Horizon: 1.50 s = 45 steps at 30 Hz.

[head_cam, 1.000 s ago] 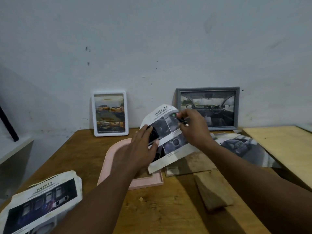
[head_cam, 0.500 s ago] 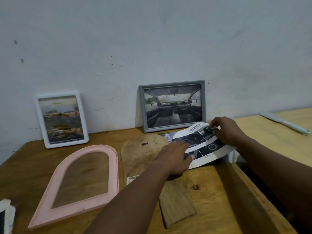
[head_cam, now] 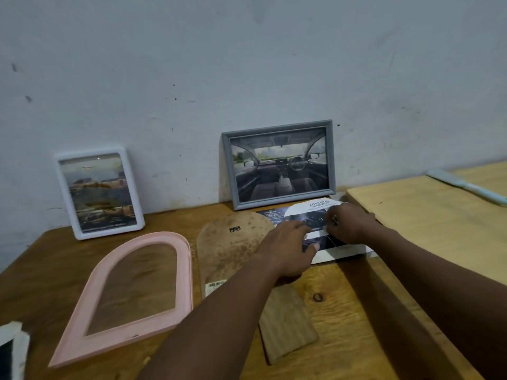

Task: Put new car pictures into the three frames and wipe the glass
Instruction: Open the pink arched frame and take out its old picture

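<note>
A car brochure page [head_cam: 340,249] headed "ADVANCED" lies flat on the table in front of the grey frame [head_cam: 279,164], which leans on the wall with a car-interior picture. My left hand [head_cam: 288,246] presses on the page's left part. My right hand [head_cam: 348,222] pinches its upper middle. An arched pink frame [head_cam: 82,319] lies flat at the left, empty. Its brown arched backing board [head_cam: 230,248] lies beside it, partly under my left arm. A white frame [head_cam: 97,192] with a car picture leans on the wall at far left.
A second car page [head_cam: 270,215] lies under the held one. A wooden block [head_cam: 288,327] rests near the table's front. A raised pale wooden board [head_cam: 439,223] fills the right side, with a light blue tool [head_cam: 466,186] on it. Another brochure [head_cam: 12,349] shows at the lower left edge.
The page was held up above the pink frame; both hands carried it right and laid it flat in front of the grey frame. The view swung right.
</note>
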Motion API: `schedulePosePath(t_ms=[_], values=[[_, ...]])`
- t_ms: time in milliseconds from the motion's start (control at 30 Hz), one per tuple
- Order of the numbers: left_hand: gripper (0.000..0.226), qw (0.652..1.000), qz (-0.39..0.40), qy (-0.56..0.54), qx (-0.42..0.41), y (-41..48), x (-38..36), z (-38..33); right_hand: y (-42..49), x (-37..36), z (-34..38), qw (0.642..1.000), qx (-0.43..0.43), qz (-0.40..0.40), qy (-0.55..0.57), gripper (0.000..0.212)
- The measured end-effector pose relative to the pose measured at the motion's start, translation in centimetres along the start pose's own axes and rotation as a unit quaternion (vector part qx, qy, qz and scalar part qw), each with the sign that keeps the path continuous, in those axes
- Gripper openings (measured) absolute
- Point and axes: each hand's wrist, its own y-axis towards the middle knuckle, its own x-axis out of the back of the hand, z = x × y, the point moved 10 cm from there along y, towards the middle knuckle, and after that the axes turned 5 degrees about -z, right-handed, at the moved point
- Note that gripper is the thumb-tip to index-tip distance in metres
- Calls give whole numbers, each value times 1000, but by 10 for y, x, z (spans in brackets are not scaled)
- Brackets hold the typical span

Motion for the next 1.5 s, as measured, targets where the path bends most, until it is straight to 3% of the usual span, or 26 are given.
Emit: schedulePosePath(t_ms=[200, 467, 567, 800, 900, 1167, 1300, 1500], values=[[52, 998, -37, 10, 49, -33, 38, 34, -11, 16, 63, 995, 35, -8, 98, 31], [56, 986, -55, 12, 159, -127, 101, 115, -52, 16, 214, 978, 160, 12, 136, 30], [56, 972, -77, 47, 218, -179, 130, 155, -72, 10, 280, 968, 198, 20, 153, 30], [60, 920, -104, 13, 377, -307, 168, 253, -127, -30, 422, 940, 287, 92, 158, 30], [59, 907, -138, 11, 398, -352, 180, 275, -149, -50, 462, 931, 309, 124, 151, 31], [55, 875, -162, 76, 451, -427, 181, 317, -194, -95, 526, 914, 348, 168, 120, 41], [61, 858, -162, 105, 475, -451, 158, 330, -206, -109, 530, 927, 356, 103, 56, 59], [57, 852, -239, 93, 456, -454, 163, 324, -222, -107, 536, 934, 340, 67, 91, 53]])
